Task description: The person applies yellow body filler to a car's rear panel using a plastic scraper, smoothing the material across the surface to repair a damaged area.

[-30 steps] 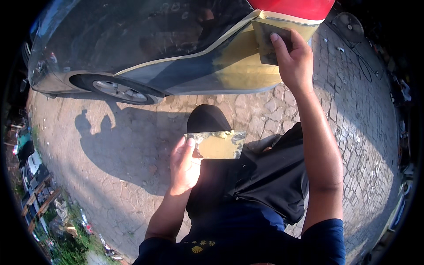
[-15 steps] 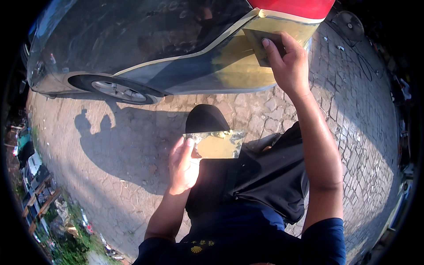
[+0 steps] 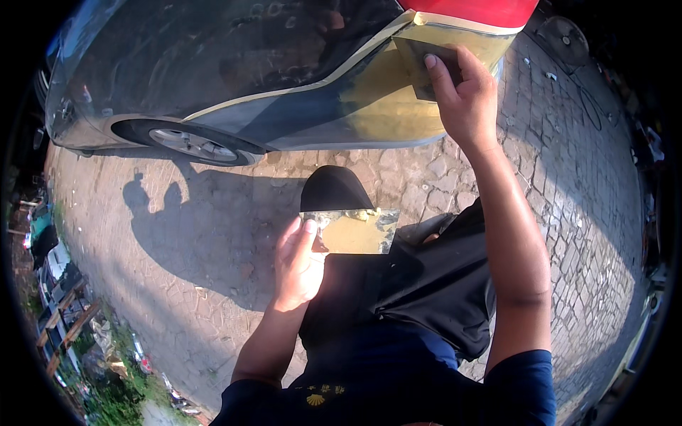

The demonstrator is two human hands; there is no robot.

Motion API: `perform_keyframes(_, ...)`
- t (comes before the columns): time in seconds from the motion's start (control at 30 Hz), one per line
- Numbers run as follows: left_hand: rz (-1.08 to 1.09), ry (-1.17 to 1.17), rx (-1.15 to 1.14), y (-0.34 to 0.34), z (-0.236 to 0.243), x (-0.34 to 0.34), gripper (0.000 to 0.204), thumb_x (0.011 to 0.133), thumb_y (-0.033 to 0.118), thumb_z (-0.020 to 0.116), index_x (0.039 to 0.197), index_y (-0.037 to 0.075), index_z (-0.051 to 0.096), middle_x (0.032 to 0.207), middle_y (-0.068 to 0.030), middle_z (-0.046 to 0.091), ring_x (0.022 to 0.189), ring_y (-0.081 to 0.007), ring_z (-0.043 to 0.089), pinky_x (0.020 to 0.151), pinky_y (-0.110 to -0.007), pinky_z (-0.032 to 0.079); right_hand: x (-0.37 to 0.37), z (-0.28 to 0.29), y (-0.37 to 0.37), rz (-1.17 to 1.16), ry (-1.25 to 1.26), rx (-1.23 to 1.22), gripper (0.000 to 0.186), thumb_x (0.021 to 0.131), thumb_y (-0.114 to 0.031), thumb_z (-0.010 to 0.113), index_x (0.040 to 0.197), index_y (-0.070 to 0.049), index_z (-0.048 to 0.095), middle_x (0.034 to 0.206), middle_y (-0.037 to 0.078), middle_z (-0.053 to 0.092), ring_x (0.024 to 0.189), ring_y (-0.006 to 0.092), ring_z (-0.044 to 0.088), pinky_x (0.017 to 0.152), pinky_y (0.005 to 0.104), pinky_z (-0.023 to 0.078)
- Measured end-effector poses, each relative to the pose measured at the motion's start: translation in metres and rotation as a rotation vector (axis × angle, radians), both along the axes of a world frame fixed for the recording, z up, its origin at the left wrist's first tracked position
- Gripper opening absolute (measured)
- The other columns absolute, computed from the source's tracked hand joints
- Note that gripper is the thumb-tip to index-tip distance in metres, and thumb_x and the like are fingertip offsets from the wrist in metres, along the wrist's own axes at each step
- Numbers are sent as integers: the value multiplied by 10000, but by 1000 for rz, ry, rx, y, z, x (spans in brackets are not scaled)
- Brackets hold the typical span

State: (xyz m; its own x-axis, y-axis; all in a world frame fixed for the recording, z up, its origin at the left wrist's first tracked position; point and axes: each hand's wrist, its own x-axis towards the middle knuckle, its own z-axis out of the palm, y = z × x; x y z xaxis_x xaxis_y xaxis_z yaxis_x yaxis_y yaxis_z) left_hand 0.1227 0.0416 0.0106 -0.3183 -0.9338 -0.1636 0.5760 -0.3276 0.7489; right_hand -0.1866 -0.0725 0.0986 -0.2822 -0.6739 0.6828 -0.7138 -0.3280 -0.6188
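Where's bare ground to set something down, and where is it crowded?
Bare grey stone paving lies right of the right hand and forearm, and between the dark shadow and left-edge debris. Crowded: lower left, with brown wooden slats and green plants.

- Outdoor spot, and the floor's all irregular stone paving (image 3: pixel 590 284), kinda rough and dusty
- Bright sun on it, plus a big dark shadow (image 3: pixel 220 241) sprawled over the left part and more shade on the right
- Round dark fan (image 3: pixel 565 41) at top right, thin cable near it
- Left edge is messy junk, wooden slats (image 3: pixel 71 316) included, green weeds (image 3: pixel 117 403) below
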Motion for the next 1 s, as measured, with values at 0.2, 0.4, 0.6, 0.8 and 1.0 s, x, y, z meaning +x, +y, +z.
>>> perform_keyframes(0.2,22,-201,-174,-1,-10,3,247,1122,158,501,1250,-17,620,1185,-95,704,1101,-192,674,1001,-361,519,5,-1,1,57,-53,-32,181,966,-158,721,1059,-3,703,920,139,740,819,273,730,759,361,562)
perform_keyframes(0.4,35,-171,-152,-6,3,5,287,1126,199,514,1269,-29,614,1166,-88,704,1064,-142,652,941,-302,517,51,-34,77,577,-733,277,191,1067,-156,638,1075,30,680,992,10,672,923,58,580,825,254,491)
perform_keyframes(0.6,12,-253,-313,-9,15,-17,245,1117,220,532,1162,-2,627,1060,-56,699,998,-124,658,892,-292,523,41,-44,152,714,-435,221,255,1069,-137,575,1153,65,705,998,155,689,894,256,660,834,374,534)
perform_keyframes(0.8,-87,-66,-111,4,27,-52,249,1102,201,542,1259,11,580,1225,-116,681,1137,-222,660,1003,-401,519,-15,-57,206,527,-201,203,199,1063,-152,582,1079,21,678,958,157,644,885,337,651,796,407,525)
perform_keyframes(1.0,-170,-37,-182,25,37,-96,301,1105,189,525,1326,-10,572,1268,-132,680,1149,-233,666,1023,-383,541,-34,-34,240,582,-315,27,233,1090,-161,546,1095,37,668,974,163,630,898,327,629,808,404,512)
